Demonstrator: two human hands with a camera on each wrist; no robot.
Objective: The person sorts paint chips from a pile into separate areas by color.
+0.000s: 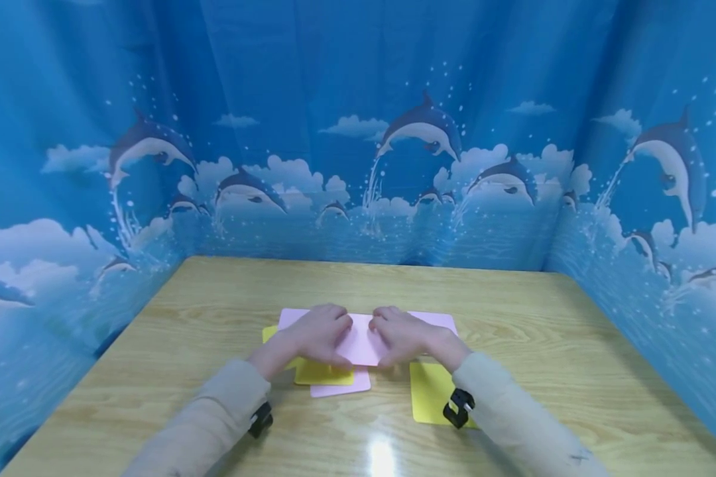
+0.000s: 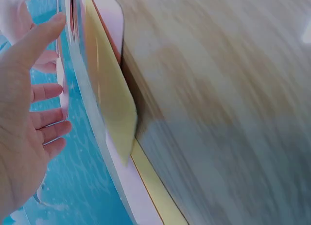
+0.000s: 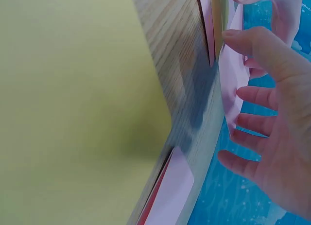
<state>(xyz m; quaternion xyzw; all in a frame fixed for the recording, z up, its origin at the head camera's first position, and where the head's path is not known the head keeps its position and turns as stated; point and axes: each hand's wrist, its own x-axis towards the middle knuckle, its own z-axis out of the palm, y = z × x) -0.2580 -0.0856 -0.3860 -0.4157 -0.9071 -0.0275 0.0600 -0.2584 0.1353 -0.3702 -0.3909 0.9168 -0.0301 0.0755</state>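
A pink card (image 1: 362,341) is held up between both hands, above the middle of the table. My left hand (image 1: 322,333) grips its left end, and my right hand (image 1: 404,336) grips the right end. In the right wrist view, the thumb lies on the near side of the pink card (image 3: 232,81) and the fingers reach round its far edge. Below the left hand lie a yellow card (image 1: 323,374) and another pink card (image 1: 341,387), overlapping. Much of the cards behind the hands is hidden.
More pink shows beyond each hand, a left pink card (image 1: 291,317) and a right pink card (image 1: 435,319). A yellow corner (image 1: 268,333) sticks out at left. Another yellow card (image 1: 431,392) lies under the right forearm. The wooden table (image 1: 501,298) ends at a dolphin-print curtain (image 1: 334,79).
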